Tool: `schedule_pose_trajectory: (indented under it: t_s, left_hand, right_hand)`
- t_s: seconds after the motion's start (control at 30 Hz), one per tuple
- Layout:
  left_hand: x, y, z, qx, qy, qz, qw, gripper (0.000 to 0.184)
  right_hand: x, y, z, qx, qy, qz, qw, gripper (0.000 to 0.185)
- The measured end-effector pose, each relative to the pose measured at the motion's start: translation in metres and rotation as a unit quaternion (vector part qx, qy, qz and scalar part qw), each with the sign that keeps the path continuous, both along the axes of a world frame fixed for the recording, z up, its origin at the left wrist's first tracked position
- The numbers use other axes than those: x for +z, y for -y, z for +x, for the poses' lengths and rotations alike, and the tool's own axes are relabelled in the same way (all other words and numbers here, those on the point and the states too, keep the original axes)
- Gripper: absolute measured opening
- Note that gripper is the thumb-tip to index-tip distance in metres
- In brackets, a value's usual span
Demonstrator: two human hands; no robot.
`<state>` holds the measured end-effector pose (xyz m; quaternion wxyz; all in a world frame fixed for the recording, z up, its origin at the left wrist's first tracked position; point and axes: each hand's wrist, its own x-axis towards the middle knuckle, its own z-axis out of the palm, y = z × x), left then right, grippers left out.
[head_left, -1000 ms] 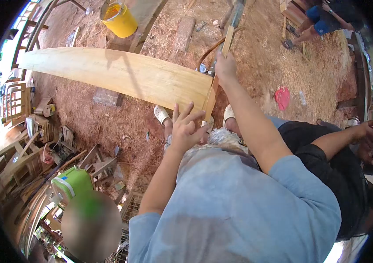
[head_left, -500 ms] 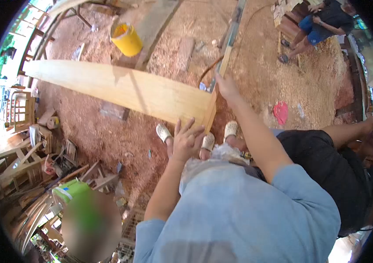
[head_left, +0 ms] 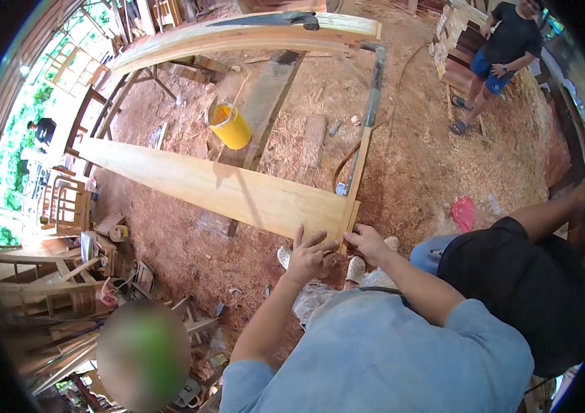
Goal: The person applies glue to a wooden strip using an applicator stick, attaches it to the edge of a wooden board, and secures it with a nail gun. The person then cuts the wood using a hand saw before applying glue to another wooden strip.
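Observation:
A long pale wooden board (head_left: 217,184) stretches from the left toward my body. My left hand (head_left: 311,260) is at the board's near corner, its fingers spread over the surface. A narrow wooden strip (head_left: 350,221) lies across the board's right end. My right hand (head_left: 369,245) pinches the near end of this strip with thumb and fingers; the other fingertips are partly hidden. Beyond it, a metal rail (head_left: 376,82) edged with wood runs away from me.
A yellow bucket (head_left: 231,129) with orange contents stands behind the board. A handsaw (head_left: 285,19) rests on long planks at the back. One person (head_left: 512,48) stands at the upper right; another in black (head_left: 519,289) is close on my right. Scrap wood (head_left: 58,275) piles up at left.
My right hand has come back from along the rail to the near end of the strip. My left hand stays at the board's corner. The view has tilted up, showing the saw and back planks.

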<state>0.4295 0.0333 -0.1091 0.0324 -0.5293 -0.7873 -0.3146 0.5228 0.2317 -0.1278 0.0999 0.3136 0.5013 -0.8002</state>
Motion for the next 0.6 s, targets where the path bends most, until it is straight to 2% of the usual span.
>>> schedule_pose_trajectory:
  t_s: [0.23,0.37,0.5,0.6]
  left_hand:
    - [-0.006,0.000,-0.011,-0.013,-0.016,0.018,1.000,0.023]
    - [-0.007,0.000,-0.009,-0.031,-0.009,-0.005,0.999,0.029]
    - [-0.004,0.003,-0.009,-0.048,-0.011,-0.025,0.998,0.032]
    - [0.000,0.003,-0.008,-0.036,-0.007,-0.013,0.999,0.034]
  right_hand:
    - [0.035,0.000,-0.009,0.029,-0.039,-0.011,0.999,0.022]
    - [0.007,0.010,-0.007,-0.006,-0.037,0.041,0.998,0.026]
    - [0.009,0.010,-0.004,-0.006,-0.034,0.078,0.996,0.029]
    - [0.015,0.008,-0.005,-0.014,-0.040,0.021,0.999,0.030]
